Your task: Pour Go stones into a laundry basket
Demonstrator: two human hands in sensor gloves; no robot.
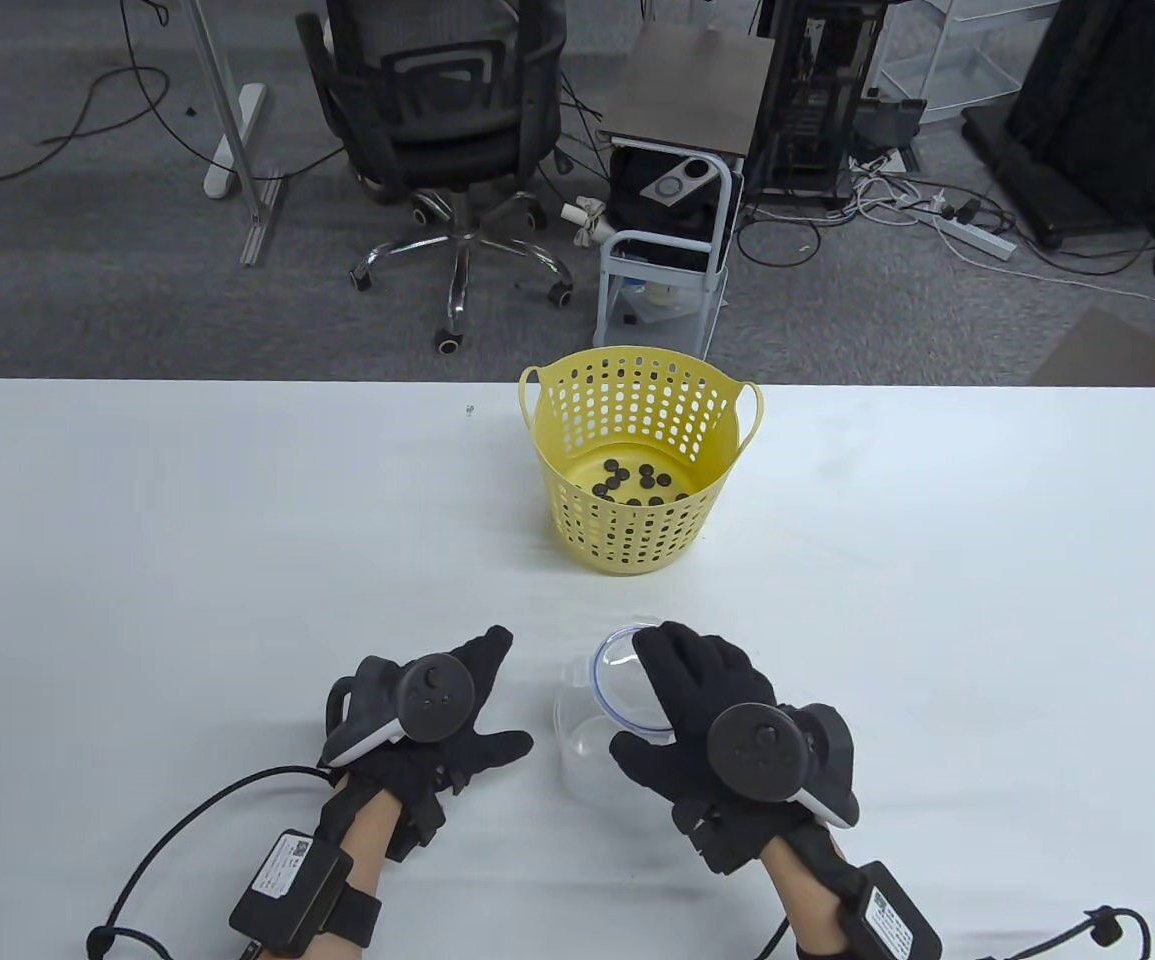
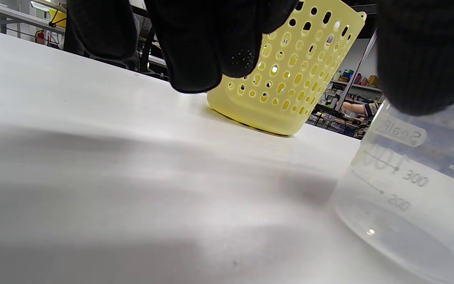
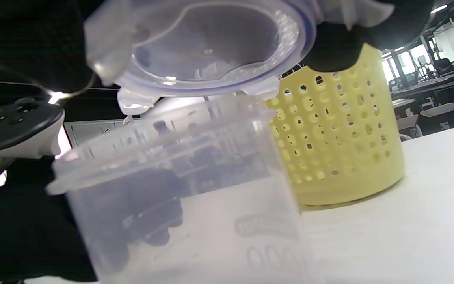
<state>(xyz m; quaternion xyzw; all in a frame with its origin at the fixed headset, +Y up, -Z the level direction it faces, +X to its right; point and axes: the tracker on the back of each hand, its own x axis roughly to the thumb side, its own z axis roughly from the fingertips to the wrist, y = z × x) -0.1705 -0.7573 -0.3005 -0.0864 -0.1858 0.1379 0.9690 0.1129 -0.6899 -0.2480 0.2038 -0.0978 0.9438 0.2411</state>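
A yellow perforated laundry basket stands upright at the table's far middle, with several black Go stones on its bottom. A clear plastic container stands empty near the front, between my hands. My right hand holds the container's clear, blue-rimmed lid tilted just above its mouth. The lid and container fill the right wrist view, with the basket behind. My left hand lies open, fingers spread, just left of the container and holds nothing. The left wrist view shows the container and the basket.
The white table extends wide to both sides of the basket. Glove cables trail off the front edge. Beyond the far edge are an office chair and a small cart on the floor.
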